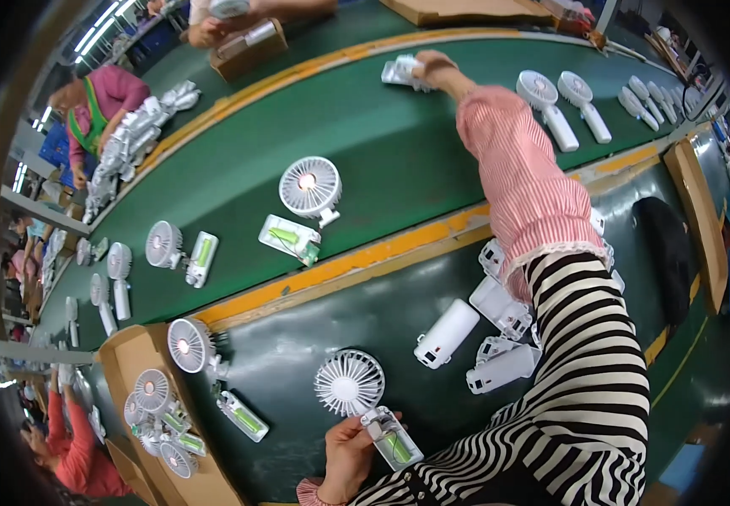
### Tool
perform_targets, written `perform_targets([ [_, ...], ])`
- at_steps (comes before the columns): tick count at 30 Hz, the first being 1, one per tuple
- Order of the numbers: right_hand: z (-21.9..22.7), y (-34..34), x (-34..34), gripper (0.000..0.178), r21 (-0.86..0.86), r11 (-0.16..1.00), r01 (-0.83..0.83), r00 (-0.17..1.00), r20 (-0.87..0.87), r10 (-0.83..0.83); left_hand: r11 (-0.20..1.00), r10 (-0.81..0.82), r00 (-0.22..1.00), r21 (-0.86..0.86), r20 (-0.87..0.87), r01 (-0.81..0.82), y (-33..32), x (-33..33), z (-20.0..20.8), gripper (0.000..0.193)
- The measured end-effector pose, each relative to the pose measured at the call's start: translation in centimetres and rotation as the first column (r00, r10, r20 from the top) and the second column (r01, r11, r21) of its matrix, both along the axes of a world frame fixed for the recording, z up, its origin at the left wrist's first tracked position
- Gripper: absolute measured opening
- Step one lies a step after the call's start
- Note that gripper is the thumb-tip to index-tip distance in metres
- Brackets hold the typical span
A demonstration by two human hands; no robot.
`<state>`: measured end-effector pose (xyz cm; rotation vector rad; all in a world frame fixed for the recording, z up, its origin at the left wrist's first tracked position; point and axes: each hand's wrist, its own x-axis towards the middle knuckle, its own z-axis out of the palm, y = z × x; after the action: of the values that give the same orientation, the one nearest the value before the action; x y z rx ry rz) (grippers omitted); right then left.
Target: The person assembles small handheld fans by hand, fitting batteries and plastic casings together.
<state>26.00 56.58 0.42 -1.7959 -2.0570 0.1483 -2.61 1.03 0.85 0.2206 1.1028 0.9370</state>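
My left hand (pixel 346 462) is closed on a white handheld fan (pixel 348 384) near the lower edge. Its opened handle (pixel 392 438) shows a green battery and wiring, and its round head lies on the dark work table. Stretched far across the green conveyor belt, my right hand (pixel 441 69) has its fingers closed on a white plastic piece (pixel 402 74); its exact kind is too small to make out. Another fan head (pixel 190 345) with an opened handle (pixel 243 416) lies left of my left hand. White handle shells (pixel 447 333) lie beside my right arm, which hides some of them.
Fans with opened handles (pixel 291 239) and assembled fans (pixel 548 110) lie on the conveyor belt (pixel 432 160). A cardboard box (pixel 116 371) holding several fans stands at left. Another cardboard tray (pixel 698 228) is at right. Co-workers (pixel 99 118) sit across and along the line.
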Motion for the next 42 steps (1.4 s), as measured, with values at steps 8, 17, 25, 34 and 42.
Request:
perform_targets([
  [8, 1.3, -4.4, -1.0, 0.058, -0.28, 0.938, 0.202, 0.964, 0.228, -0.14, 0.999, 0.027, 0.999, -0.02, 0.025, -0.026, 0.9, -0.4, -0.3, 0.022],
  [17, 1.6, -6.4, -0.5, 0.046, -0.166, 0.984, 0.062, 0.991, 0.127, -0.041, 1.0, -0.001, 1.0, 0.014, -0.028, 0.001, 0.6, 0.0, 0.2, 0.021],
  [25, 3.1, -12.4, 1.2, 0.043, -0.02, 0.997, -0.078, 0.974, -0.216, 0.072, 0.999, -0.032, 0.997, 0.02, -0.076, 0.034, 0.3, 0.3, 0.3, 0.025],
  [34, 5.9, -38.6, -8.4, 0.05, -0.473, 0.629, -0.617, 0.71, -0.68, 0.185, 0.995, 0.013, 0.999, 0.097, -0.05, -0.008, -0.7, -0.7, -1.4, 0.025],
  [42, 3.0, -43.2, -12.1, 0.065, -0.14, 0.84, -0.524, 0.851, -0.137, 0.507, 0.981, 0.126, 0.988, 0.159, -0.088, -0.111, -3.2, -2.5, -1.8, 0.026],
])
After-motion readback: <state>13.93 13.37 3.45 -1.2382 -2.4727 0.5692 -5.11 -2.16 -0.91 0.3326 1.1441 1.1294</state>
